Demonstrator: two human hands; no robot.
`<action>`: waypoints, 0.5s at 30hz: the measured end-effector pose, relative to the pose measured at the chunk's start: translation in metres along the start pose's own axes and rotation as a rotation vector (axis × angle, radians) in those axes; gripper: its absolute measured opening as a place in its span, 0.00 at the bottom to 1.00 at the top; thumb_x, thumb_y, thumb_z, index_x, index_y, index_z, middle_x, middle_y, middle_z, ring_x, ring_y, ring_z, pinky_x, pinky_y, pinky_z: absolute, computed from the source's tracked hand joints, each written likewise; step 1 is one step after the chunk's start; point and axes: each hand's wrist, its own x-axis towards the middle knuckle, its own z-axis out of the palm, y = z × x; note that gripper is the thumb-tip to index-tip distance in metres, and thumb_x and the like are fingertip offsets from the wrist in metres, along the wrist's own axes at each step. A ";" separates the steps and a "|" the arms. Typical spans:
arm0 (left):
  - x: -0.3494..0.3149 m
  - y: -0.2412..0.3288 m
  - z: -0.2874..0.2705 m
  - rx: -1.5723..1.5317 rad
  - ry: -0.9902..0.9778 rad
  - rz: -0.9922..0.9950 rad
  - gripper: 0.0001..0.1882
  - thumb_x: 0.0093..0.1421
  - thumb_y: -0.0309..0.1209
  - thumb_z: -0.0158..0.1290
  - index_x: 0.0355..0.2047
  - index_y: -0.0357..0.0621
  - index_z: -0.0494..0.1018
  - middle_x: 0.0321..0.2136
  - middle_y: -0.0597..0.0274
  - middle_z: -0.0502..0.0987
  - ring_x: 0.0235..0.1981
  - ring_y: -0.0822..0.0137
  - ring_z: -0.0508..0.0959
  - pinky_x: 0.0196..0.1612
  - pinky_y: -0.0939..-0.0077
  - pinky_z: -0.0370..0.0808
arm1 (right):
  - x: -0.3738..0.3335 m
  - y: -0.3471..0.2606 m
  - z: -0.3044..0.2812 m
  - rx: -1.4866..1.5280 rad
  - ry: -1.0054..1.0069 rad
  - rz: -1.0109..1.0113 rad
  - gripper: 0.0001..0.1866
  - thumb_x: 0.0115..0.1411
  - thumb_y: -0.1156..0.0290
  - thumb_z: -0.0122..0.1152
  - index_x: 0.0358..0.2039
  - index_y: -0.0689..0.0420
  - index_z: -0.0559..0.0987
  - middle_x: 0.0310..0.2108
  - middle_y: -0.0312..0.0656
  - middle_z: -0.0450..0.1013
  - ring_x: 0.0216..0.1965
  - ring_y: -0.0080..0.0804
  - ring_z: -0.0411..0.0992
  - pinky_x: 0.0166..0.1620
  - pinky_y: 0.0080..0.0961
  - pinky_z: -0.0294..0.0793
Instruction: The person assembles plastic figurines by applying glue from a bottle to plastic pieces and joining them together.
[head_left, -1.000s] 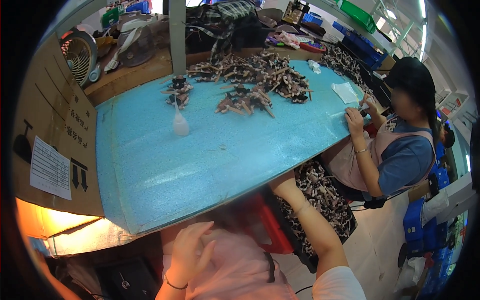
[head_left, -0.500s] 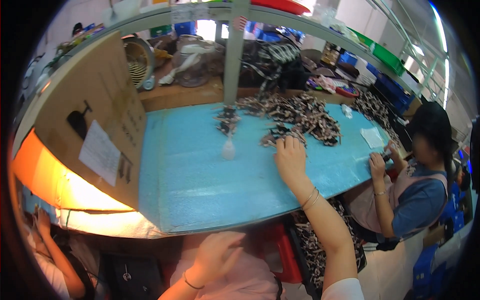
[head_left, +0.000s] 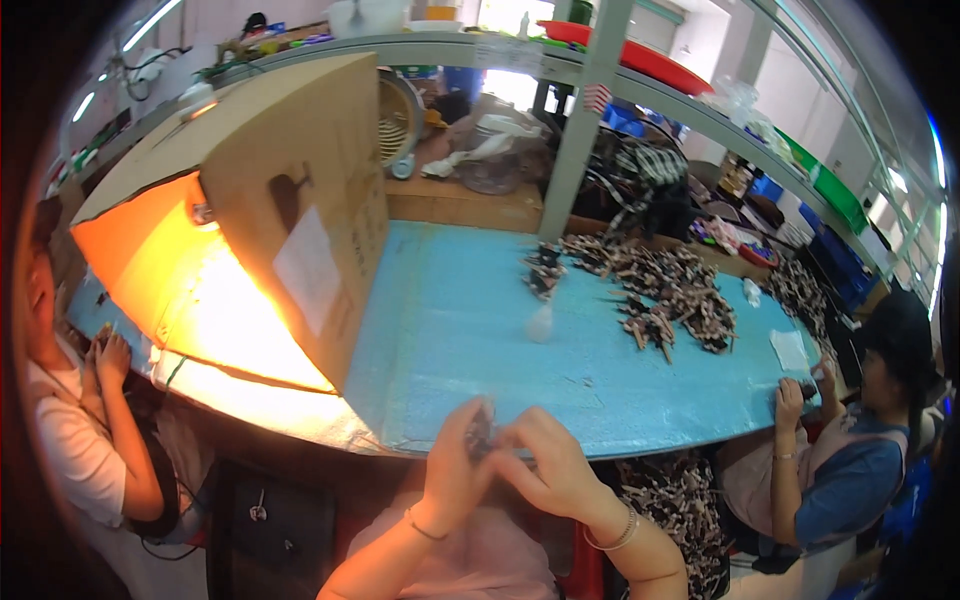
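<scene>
My left hand (head_left: 450, 465) is closed around a small dark grey piece (head_left: 482, 430), held upright above the table's near edge. My right hand (head_left: 555, 470) meets it there, fingers bent and pinched together against the left hand; what lies between its fingertips is hidden. Beyond them, on the blue tabletop (head_left: 450, 340), lies a heap of small dark and pale brown pieces (head_left: 680, 290), too jumbled to name. A smaller cluster (head_left: 545, 272) of similar pieces sits left of it, with a translucent whitish bulb-shaped thing (head_left: 540, 325) in front.
At the left stands a large cardboard box (head_left: 340, 200), its open side lit orange. A metal post (head_left: 585, 130) rises at the table's back edge. A black crate (head_left: 675, 510) of pieces is below, on the right. Co-workers sit at both sides, one in a blue sleeve (head_left: 855, 490).
My right hand has come back from the heap to meet my left hand. My left hand has risen and now holds a small dark piece. The view has swung left.
</scene>
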 end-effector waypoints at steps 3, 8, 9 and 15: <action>-0.014 -0.010 -0.024 -0.486 0.153 -0.199 0.17 0.60 0.24 0.46 0.49 0.37 0.60 0.46 0.53 0.71 0.42 0.66 0.74 0.47 0.74 0.70 | 0.013 0.012 0.013 0.234 -0.005 -0.036 0.09 0.52 0.73 0.56 0.35 0.60 0.73 0.31 0.44 0.69 0.34 0.38 0.68 0.37 0.29 0.67; -0.015 -0.004 -0.037 -0.874 0.038 -0.249 0.20 0.64 0.33 0.42 0.55 0.42 0.58 0.50 0.56 0.68 0.40 0.69 0.74 0.37 0.80 0.70 | 0.029 0.146 -0.012 -0.137 0.522 0.310 0.29 0.53 0.70 0.60 0.53 0.64 0.63 0.47 0.47 0.65 0.47 0.39 0.64 0.52 0.31 0.61; -0.019 -0.007 -0.043 -0.930 -0.010 -0.286 0.21 0.64 0.34 0.44 0.56 0.45 0.57 0.51 0.60 0.67 0.44 0.70 0.72 0.40 0.80 0.68 | 0.034 0.157 -0.011 -0.121 0.439 0.356 0.29 0.52 0.69 0.60 0.53 0.64 0.62 0.47 0.48 0.66 0.47 0.38 0.65 0.51 0.30 0.62; -0.034 -0.001 -0.050 -1.070 0.193 -0.407 0.19 0.60 0.36 0.51 0.50 0.46 0.65 0.42 0.73 0.71 0.40 0.81 0.69 0.38 0.85 0.65 | 0.064 0.160 -0.004 -0.005 0.171 0.441 0.18 0.53 0.70 0.56 0.42 0.65 0.69 0.36 0.43 0.67 0.36 0.31 0.67 0.42 0.29 0.67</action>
